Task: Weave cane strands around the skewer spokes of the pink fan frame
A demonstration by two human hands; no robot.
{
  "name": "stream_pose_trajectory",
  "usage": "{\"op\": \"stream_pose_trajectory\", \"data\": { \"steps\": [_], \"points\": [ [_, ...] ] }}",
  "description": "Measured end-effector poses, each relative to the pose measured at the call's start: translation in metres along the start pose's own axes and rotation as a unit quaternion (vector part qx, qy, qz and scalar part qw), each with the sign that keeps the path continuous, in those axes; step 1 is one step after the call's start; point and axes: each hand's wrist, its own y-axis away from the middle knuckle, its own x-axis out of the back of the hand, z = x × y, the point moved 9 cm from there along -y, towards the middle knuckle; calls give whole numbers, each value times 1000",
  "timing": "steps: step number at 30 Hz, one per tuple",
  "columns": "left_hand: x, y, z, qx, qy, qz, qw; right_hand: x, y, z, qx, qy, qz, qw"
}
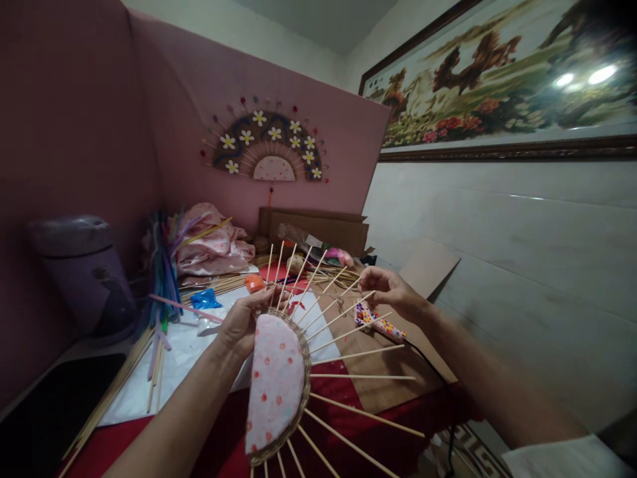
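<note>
My left hand (249, 317) is closed on the upper end of a half-circle fan frame (279, 385), near the base of its sticks. The frame has a pale pink dotted fabric face and a braided twine border (307, 358) along its curve. Several thin wooden sticks (368, 377) fan outward from that border. Beside the tips of the upper right sticks is my right hand (385, 290), its thumb and fingers pinched together. Whatever lies between those fingers is too small to make out. Behind it, a glue gun (381, 322) with colourful dots rests on cardboard.
A finished flower-covered fan (269, 143) hangs on the pink panel. Pipe cleaners (166, 272), crumpled pink fabric (212, 239), a blue packet (206, 299), an orange packet (253, 283) and a twine ball (295, 264) crowd the table's back. A lilac bin (82, 279) stands left.
</note>
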Motion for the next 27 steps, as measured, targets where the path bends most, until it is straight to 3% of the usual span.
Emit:
{"op": "stream_pose_trajectory", "data": {
  "steps": [17, 27],
  "points": [
    [0, 0, -1, 0, -9, 7, 1000, 5, 3, -8, 21, 26, -11, 999],
    [-2, -1, -2, -2, -1, -7, 1000, 21, -4, 3, 23, 18, 61, 998]
  ]
}}
